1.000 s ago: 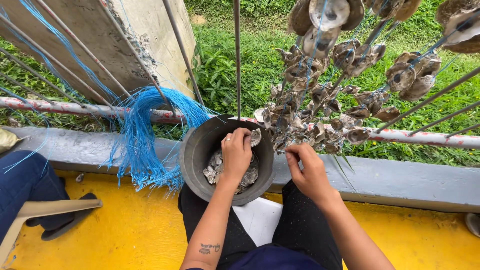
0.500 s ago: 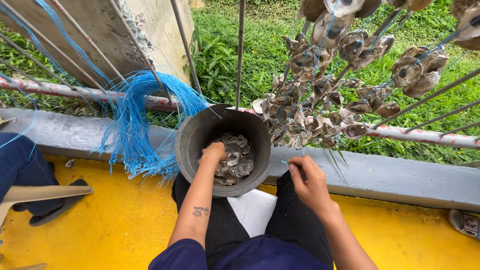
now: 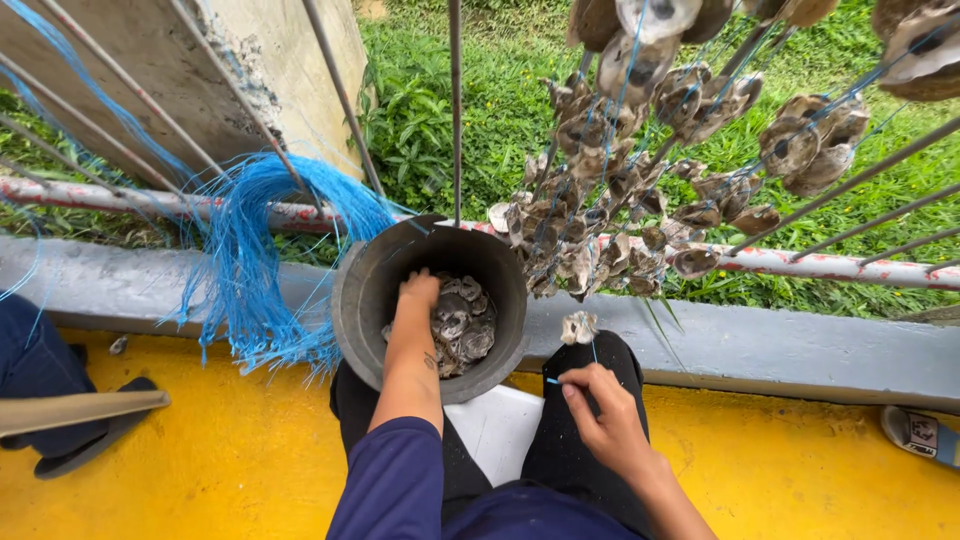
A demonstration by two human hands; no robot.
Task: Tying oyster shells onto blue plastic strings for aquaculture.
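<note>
The left hand (image 3: 418, 292) had sunk deeper into the one bucket (image 3: 352, 300) of shells (image 3: 462, 325), grip hidden, while the right hand (image 3: 603, 410) had pinched one blue string (image 3: 592, 352).

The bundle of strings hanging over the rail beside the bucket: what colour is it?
Bright blue. The bundle of strings shows best in the head view, draped left of the dark grey bucket.

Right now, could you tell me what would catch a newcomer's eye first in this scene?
Strings of grey oyster shells hang on blue line from slanting rods at upper right, over green grass. A loose bundle of blue twine drapes from the rail at left. At centre, the left hand reaches into a dark bucket of shells, while the right hand pinches a blue line with one shell on it.
</note>
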